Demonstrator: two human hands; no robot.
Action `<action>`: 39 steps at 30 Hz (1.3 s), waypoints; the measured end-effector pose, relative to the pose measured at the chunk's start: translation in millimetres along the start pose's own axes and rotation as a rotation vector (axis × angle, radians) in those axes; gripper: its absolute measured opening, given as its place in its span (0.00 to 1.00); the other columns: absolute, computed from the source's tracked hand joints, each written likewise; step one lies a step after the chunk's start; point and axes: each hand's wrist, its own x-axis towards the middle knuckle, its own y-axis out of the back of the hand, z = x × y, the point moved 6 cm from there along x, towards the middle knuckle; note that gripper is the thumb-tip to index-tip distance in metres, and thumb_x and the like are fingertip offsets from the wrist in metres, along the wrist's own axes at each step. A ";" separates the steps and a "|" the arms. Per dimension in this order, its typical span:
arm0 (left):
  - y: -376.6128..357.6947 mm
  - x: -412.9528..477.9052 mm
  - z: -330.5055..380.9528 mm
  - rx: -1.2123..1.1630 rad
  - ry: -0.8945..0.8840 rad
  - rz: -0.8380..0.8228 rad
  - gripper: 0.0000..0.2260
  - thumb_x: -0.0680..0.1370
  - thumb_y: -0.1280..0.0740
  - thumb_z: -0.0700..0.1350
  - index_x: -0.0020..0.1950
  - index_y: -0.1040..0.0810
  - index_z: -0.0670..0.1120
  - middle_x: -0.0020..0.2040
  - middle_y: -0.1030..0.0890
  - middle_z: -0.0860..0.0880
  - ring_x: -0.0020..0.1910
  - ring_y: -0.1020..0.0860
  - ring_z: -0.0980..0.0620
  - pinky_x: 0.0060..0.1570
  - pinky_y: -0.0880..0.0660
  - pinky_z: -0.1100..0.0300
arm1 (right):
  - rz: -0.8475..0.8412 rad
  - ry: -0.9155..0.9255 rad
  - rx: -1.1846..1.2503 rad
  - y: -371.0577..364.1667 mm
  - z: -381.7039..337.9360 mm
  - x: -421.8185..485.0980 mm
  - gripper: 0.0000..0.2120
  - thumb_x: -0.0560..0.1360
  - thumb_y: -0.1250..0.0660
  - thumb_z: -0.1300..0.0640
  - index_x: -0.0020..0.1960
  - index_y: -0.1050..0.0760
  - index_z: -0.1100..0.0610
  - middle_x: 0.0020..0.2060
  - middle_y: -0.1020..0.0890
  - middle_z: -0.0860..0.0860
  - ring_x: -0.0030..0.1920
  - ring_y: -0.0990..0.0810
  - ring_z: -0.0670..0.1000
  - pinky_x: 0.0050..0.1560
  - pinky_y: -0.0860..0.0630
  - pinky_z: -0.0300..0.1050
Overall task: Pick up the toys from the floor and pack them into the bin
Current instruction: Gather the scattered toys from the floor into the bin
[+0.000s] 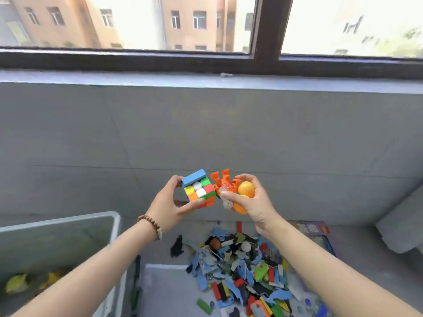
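Grey wall [206, 133] below a dark-framed window [270, 30] fills the far side; grey floor [366, 259] in the near part of the view.

Hands: both raised in front of the wall, well above the floor, nearly touching each other.
- left hand [169, 202]: fingers and thumb curled round a multicoloured puzzle cube [198, 191], with a blue brick [194, 177] lying on the cube's top face. Bead bracelet [152, 224] on the wrist.
- right hand [254, 202]: full. It grips an orange plastic figure [225, 181], its legs pointing up, plus an orange ball [246, 189] and a second orange ball [240, 208] lower in the palm.

Bin [114, 217]: translucent, white rim, at the near left. Only its far right corner and right wall show; the rest is cut off, so its long axis cannot be read. Yellow pieces [17, 282] show through the wall.

Key relation: the bin opening lies down and to the left of both hands. The left hand is the nearer one, almost above the bin's right wall. The right hand would have to cross further left.

Toy pile [242, 271]: puzzle pieces, bricks and a white ball, on the floor near right, directly below the right hand. A purple box [317, 229] lies at its far right edge.

Judgement: step in hand is the carry to the bin; much is left to pack. Risk: the loose brick or a ball slipping out during the swing left
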 end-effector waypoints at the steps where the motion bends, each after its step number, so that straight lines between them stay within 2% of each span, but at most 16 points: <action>1: 28.8 -18.8 6.3 -0.017 0.001 0.043 0.23 0.66 0.26 0.56 0.56 0.30 0.53 0.57 0.25 0.59 0.40 0.17 0.60 0.41 0.24 0.67 | -0.038 0.006 0.002 -26.4 -10.4 -11.8 0.24 0.65 0.23 0.64 0.55 0.29 0.51 0.43 0.19 0.50 0.36 0.20 0.43 0.42 0.20 0.43; 3: 82.3 -54.7 10.2 -0.023 0.008 0.114 0.25 0.64 0.27 0.59 0.57 0.30 0.54 0.58 0.25 0.59 0.42 0.17 0.57 0.46 0.22 0.61 | -0.102 0.012 0.017 -78.6 -26.3 -32.9 0.25 0.64 0.22 0.61 0.56 0.29 0.50 0.45 0.19 0.50 0.39 0.20 0.46 0.46 0.20 0.48; 6: 151.9 -107.4 -4.1 -0.078 0.045 0.225 0.24 0.67 0.26 0.55 0.59 0.30 0.55 0.59 0.25 0.57 0.45 0.17 0.52 0.47 0.21 0.57 | -0.210 0.012 0.036 -161.5 -36.7 -57.9 0.26 0.64 0.22 0.62 0.57 0.30 0.52 0.44 0.20 0.49 0.38 0.20 0.45 0.39 0.20 0.41; 10: 213.8 -173.6 -60.4 -0.441 0.218 0.353 0.23 0.69 0.29 0.50 0.62 0.32 0.55 0.59 0.24 0.52 0.49 0.18 0.52 0.42 0.20 0.59 | -0.341 -0.038 0.019 -272.3 -10.5 -86.8 0.25 0.65 0.23 0.64 0.57 0.31 0.54 0.44 0.21 0.50 0.38 0.20 0.46 0.35 0.22 0.38; 13: 242.0 -213.2 -123.9 -0.674 0.359 0.467 0.13 0.76 0.33 0.40 0.57 0.29 0.51 0.54 0.21 0.48 0.43 0.18 0.52 0.37 0.20 0.62 | -0.411 -0.152 -0.045 -338.6 40.1 -102.0 0.26 0.64 0.22 0.61 0.57 0.30 0.52 0.46 0.20 0.52 0.43 0.20 0.50 0.43 0.21 0.46; 15: 249.5 -234.7 -173.6 -0.727 0.471 0.537 0.08 0.77 0.35 0.40 0.55 0.29 0.49 0.51 0.20 0.44 0.38 0.19 0.52 0.35 0.20 0.61 | -0.448 -0.239 -0.108 -371.0 81.2 -107.6 0.26 0.63 0.21 0.60 0.55 0.30 0.52 0.49 0.20 0.55 0.45 0.20 0.52 0.45 0.20 0.49; 17: 246.7 -251.2 -223.0 -0.764 0.578 0.588 0.05 0.78 0.36 0.42 0.52 0.29 0.48 0.50 0.20 0.42 0.36 0.19 0.51 0.32 0.20 0.59 | -0.484 -0.311 -0.185 -392.8 122.2 -111.7 0.25 0.63 0.21 0.62 0.54 0.30 0.53 0.48 0.21 0.54 0.43 0.21 0.51 0.41 0.19 0.46; 19: 236.0 -261.1 -267.2 -0.791 0.690 0.614 0.03 0.79 0.36 0.44 0.50 0.30 0.48 0.50 0.20 0.42 0.35 0.19 0.51 0.32 0.19 0.56 | -0.512 -0.357 -0.283 -404.3 159.8 -112.5 0.24 0.64 0.22 0.64 0.54 0.30 0.55 0.45 0.22 0.53 0.39 0.23 0.46 0.32 0.23 0.36; 21: 221.0 -262.9 -303.7 -0.808 0.772 0.616 0.07 0.79 0.37 0.45 0.54 0.32 0.46 0.54 0.22 0.40 0.38 0.20 0.48 0.33 0.19 0.53 | -0.513 -0.419 -0.380 -407.7 195.8 -106.6 0.24 0.64 0.22 0.64 0.54 0.30 0.55 0.45 0.24 0.52 0.37 0.25 0.44 0.29 0.27 0.34; 25: 196.1 -252.9 -348.2 -0.882 0.879 0.658 0.15 0.82 0.43 0.44 0.66 0.36 0.39 0.59 0.27 0.38 0.42 0.24 0.47 0.26 0.22 0.61 | -0.518 -0.579 -0.426 -409.9 249.1 -89.0 0.26 0.68 0.24 0.57 0.62 0.30 0.54 0.53 0.23 0.55 0.41 0.22 0.49 0.37 0.23 0.42; 27: 189.3 -248.0 -363.5 -0.851 0.918 0.635 0.17 0.83 0.46 0.44 0.69 0.36 0.38 0.63 0.27 0.36 0.43 0.23 0.48 0.28 0.22 0.62 | -0.564 -0.667 -0.409 -412.9 257.5 -88.7 0.24 0.74 0.30 0.53 0.67 0.34 0.52 0.60 0.24 0.54 0.44 0.21 0.48 0.38 0.22 0.41; 29: 186.7 -245.8 -374.4 -0.755 0.948 0.587 0.16 0.83 0.47 0.43 0.70 0.35 0.40 0.65 0.28 0.38 0.45 0.21 0.51 0.34 0.22 0.62 | -0.616 -0.725 -0.422 -413.9 258.9 -91.8 0.23 0.79 0.38 0.50 0.72 0.39 0.50 0.62 0.27 0.50 0.50 0.24 0.49 0.46 0.23 0.43; 31: 189.0 -246.7 -375.9 -0.711 0.963 0.597 0.13 0.83 0.47 0.45 0.65 0.33 0.44 0.53 0.25 0.45 0.38 0.22 0.56 0.37 0.22 0.60 | -0.614 -0.720 -0.464 -410.3 256.9 -87.9 0.23 0.80 0.42 0.48 0.73 0.41 0.51 0.63 0.30 0.48 0.59 0.28 0.52 0.59 0.28 0.49; 34: 199.4 -246.5 -370.9 -0.593 0.968 0.572 0.15 0.82 0.47 0.53 0.62 0.32 0.46 0.40 0.29 0.52 0.40 0.27 0.51 0.52 0.25 0.53 | -0.600 -0.632 -0.515 -403.3 241.9 -75.8 0.24 0.80 0.43 0.47 0.74 0.40 0.52 0.72 0.36 0.50 0.70 0.35 0.54 0.63 0.33 0.50; 37: 210.5 -236.1 -341.1 -0.508 0.884 0.523 0.15 0.82 0.48 0.53 0.64 0.32 0.47 0.49 0.27 0.52 0.48 0.26 0.51 0.49 0.28 0.55 | -0.598 -0.555 -0.499 -390.2 209.4 -63.0 0.24 0.80 0.42 0.47 0.74 0.40 0.53 0.73 0.37 0.51 0.71 0.36 0.53 0.67 0.33 0.50; 39: 215.5 -221.7 -310.3 -0.417 0.810 0.497 0.12 0.82 0.47 0.53 0.59 0.30 0.48 0.55 0.26 0.52 0.52 0.26 0.51 0.50 0.27 0.56 | -0.590 -0.493 -0.469 -372.4 178.0 -51.3 0.24 0.80 0.42 0.47 0.74 0.40 0.52 0.73 0.37 0.50 0.71 0.35 0.54 0.68 0.33 0.50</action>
